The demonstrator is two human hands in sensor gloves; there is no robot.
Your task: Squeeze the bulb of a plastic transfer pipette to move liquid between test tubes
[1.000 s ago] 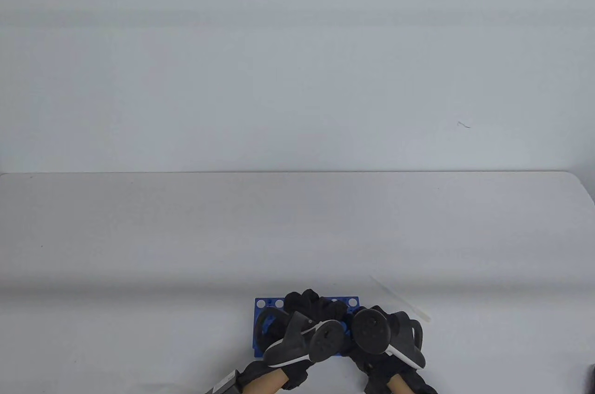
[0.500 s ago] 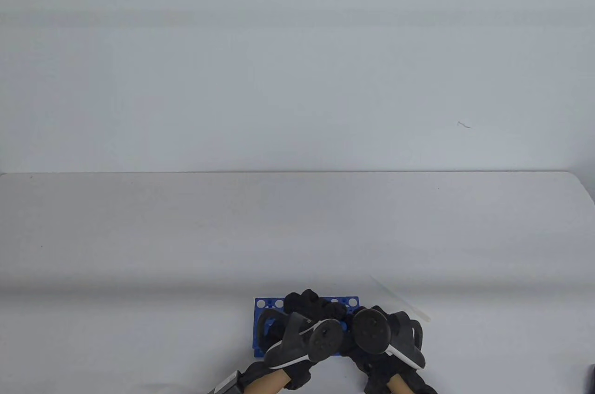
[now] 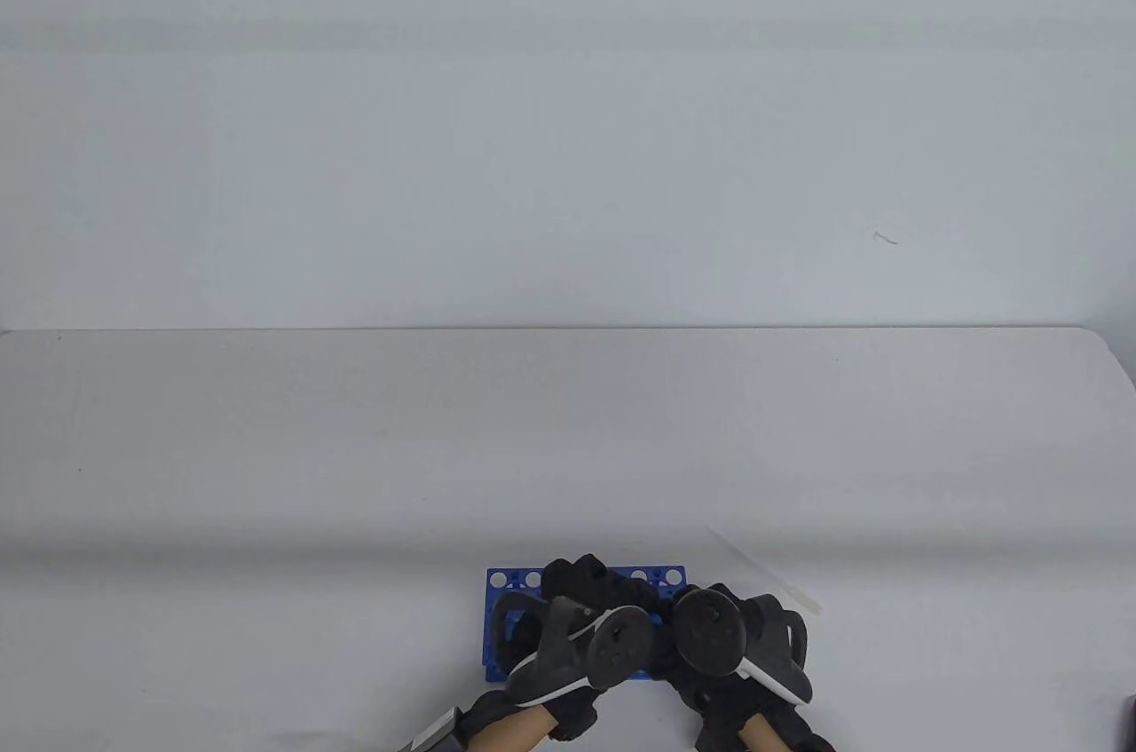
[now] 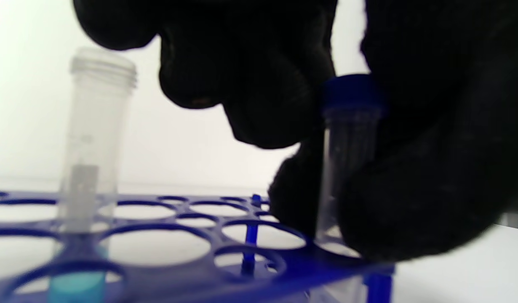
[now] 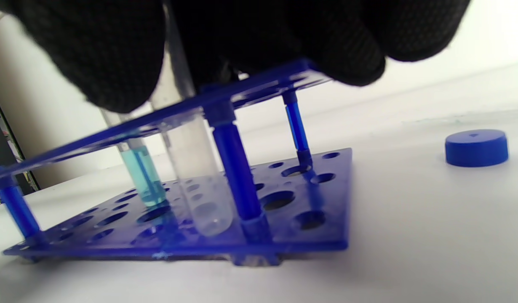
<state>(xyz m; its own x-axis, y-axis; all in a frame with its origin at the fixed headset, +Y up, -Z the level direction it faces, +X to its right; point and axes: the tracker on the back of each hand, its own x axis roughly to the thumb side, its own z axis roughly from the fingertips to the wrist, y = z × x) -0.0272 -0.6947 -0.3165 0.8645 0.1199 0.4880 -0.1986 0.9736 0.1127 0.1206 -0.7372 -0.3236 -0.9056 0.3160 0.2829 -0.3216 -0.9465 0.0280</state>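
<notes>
Left hand (image 4: 250, 75) grips the capped tube (image 4: 347, 160) in the rack (image 4: 166, 261). Right hand (image 5: 250, 38) rests on the rack; its grip is unclear. The pipette (image 3: 765, 572) lies at two o'clock.

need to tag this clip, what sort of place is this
Probably a lab-style bench mock-up: a blue test tube rack holding a tube of blue liquid, a loose blue cap and a plastic pipette on a plain white table.

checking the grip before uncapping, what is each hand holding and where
In the left wrist view, gloved fingers grip the capped tube on its body just under the blue cap; whose fingers cannot be told. The right hand rests on the rack.
</notes>
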